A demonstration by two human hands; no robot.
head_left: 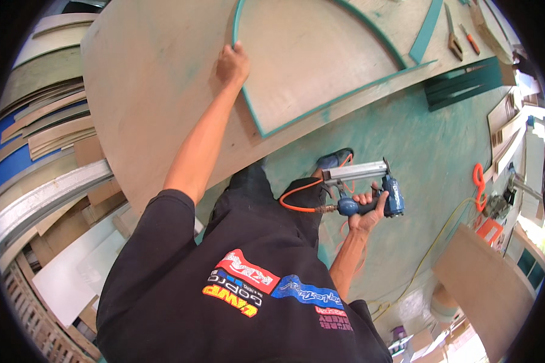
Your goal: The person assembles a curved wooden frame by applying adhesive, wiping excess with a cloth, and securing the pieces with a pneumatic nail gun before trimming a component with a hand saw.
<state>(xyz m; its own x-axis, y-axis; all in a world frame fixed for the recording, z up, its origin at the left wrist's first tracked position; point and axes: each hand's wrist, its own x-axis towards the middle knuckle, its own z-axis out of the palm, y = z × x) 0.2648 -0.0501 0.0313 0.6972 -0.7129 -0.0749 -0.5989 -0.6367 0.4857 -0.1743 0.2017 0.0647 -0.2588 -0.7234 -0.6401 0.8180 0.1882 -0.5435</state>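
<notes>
My right hand (368, 215) is wrapped round the grip of a blue and silver air nail gun (360, 172), held off to the side of the table above the floor. An orange air hose (297, 209) runs from its grip and loops past my leg. On the wooden table lies a green-edged frame (309, 114) with a curved top and straight sides. My left hand (233, 64) grips the left edge of this frame with its fingers closed over the strip.
A green strip (427, 30), a handsaw (452, 36) and an orange-handled tool (470, 40) lie at the table's far right. Dark green slatted pieces (463, 83) stand beside the table. Stacked boards (60, 133) fill the left side. A yellow hose (437, 245) crosses the floor.
</notes>
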